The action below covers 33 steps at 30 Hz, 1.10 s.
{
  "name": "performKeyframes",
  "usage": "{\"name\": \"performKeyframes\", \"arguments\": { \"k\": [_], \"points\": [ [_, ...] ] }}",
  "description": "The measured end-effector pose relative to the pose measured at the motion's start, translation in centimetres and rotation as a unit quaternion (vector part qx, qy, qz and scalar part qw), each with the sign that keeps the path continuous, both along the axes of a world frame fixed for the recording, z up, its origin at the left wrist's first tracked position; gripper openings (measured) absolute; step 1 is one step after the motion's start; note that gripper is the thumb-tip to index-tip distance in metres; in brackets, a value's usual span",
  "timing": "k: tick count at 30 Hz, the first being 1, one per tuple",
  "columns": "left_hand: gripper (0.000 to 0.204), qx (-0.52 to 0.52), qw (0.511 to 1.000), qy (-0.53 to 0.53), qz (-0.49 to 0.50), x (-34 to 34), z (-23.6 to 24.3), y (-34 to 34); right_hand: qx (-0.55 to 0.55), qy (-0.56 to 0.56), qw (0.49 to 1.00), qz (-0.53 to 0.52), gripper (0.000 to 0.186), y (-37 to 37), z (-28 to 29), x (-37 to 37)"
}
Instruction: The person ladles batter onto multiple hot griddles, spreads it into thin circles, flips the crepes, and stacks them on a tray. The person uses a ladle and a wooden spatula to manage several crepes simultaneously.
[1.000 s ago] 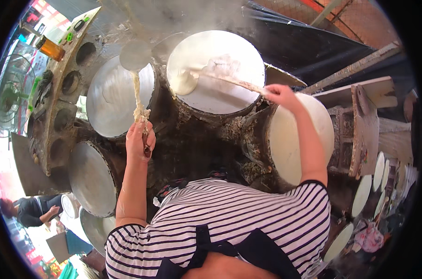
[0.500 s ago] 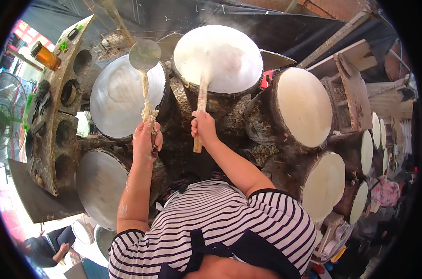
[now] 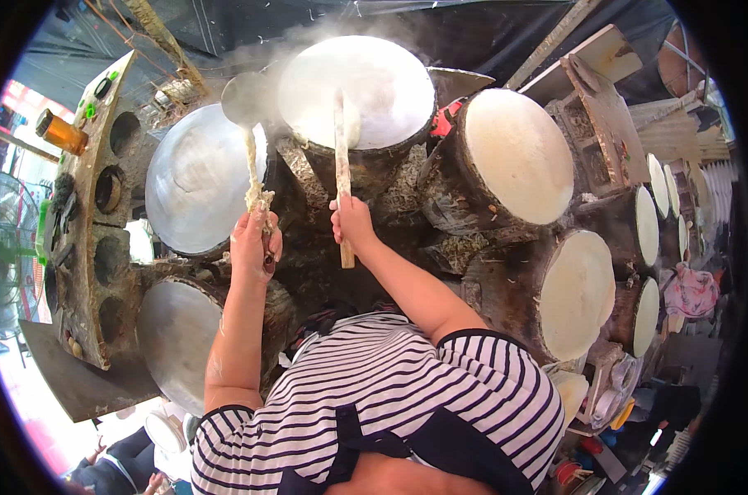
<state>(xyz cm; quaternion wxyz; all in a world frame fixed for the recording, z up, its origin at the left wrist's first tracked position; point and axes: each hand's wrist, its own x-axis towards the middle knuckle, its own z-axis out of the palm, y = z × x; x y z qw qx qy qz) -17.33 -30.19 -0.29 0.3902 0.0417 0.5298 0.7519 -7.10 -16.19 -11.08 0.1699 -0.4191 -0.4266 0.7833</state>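
My left hand (image 3: 256,245) is closed around the batter-caked handle of a ladle (image 3: 252,169), whose round bowl sits between the far left and far middle griddles, partly veiled by steam. A flat wooden spatula (image 3: 342,157) is gripped in my right hand (image 3: 355,224). Its upper end lies over the pale, steaming far middle griddle (image 3: 394,87); whether it touches the surface I cannot tell. Beside the blade shows a whiter patch. Nearest to the ladle on the left stands a bare grey griddle (image 3: 196,183).
On the right, cream-coloured sheets cover a round griddle (image 3: 518,157) and a nearer one (image 3: 578,293), with several more beyond. A second grey griddle (image 3: 180,338) stands at near left. A blockwork ledge (image 3: 93,206) borders the left, with an amber jar (image 3: 62,132) and a fan (image 3: 11,239).
The whole view has shifted, moving the griddles left in the picture. Relative to them, the ladle bowl is closer to the far middle griddle, and the spatula's end reaches farther across it.
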Motion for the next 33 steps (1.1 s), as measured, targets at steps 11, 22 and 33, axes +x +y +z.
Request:
{"name": "performKeyframes", "arguments": {
  "k": [11,22,33],
  "points": [
    [0.021,0.001,0.999,0.017,-0.032,2.9,1.9,3.6,0.098,-0.056,0.990,0.084,0.037,3.6,-1.5,0.2],
    [0.021,0.021,0.998,0.016,-0.054,5.6,2.2,6.9,0.201,-0.081,0.961,0.172,0.035,4.6,-0.2,2.6],
    [0.023,0.018,0.999,0.017,-0.033,8.2,2.7,9.7,0.122,-0.046,0.981,0.144,0.039,9.1,1.0,8.1]
  ]
}}
